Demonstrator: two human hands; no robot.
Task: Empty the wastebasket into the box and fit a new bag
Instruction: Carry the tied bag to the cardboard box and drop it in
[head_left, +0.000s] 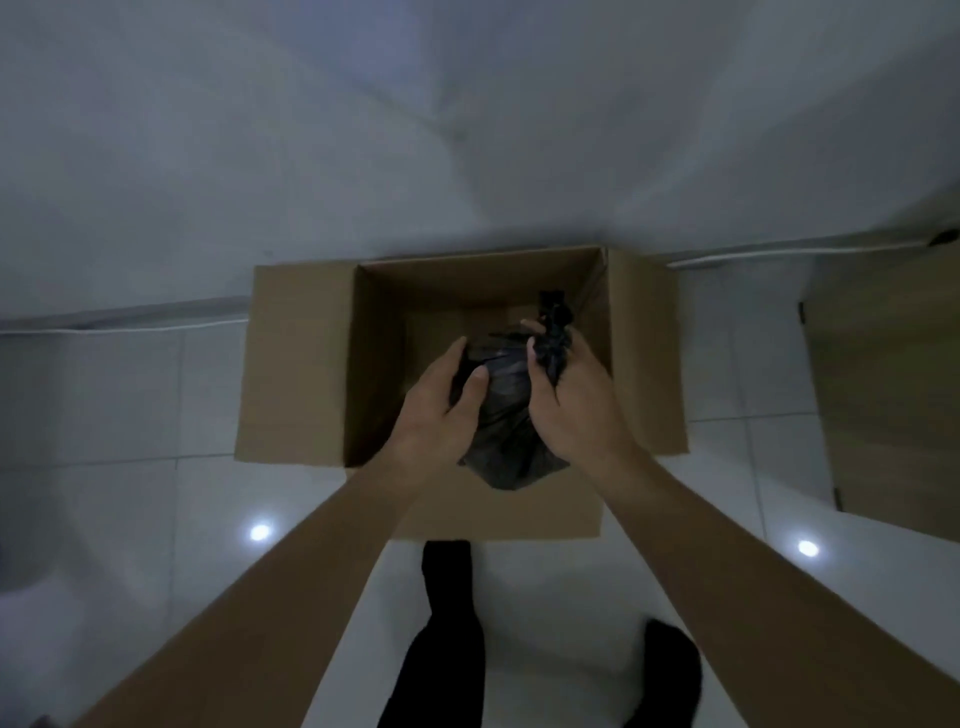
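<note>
We hold a black bag (506, 415) between both hands over the open cardboard box (296, 364). Our left hand (441, 410) cups the bag's side, fingers curled against the plastic. Our right hand (571, 400) grips the gathered neck, whose twisted end sticks up just beyond its fingers. Box flaps lie spread to the left of our left hand, to the right of our right hand, and below our wrists. The box interior beyond our hands is in shadow. White tiled floor (130, 415) lies open on either side, a wall (311, 130) beyond the box.
</note>
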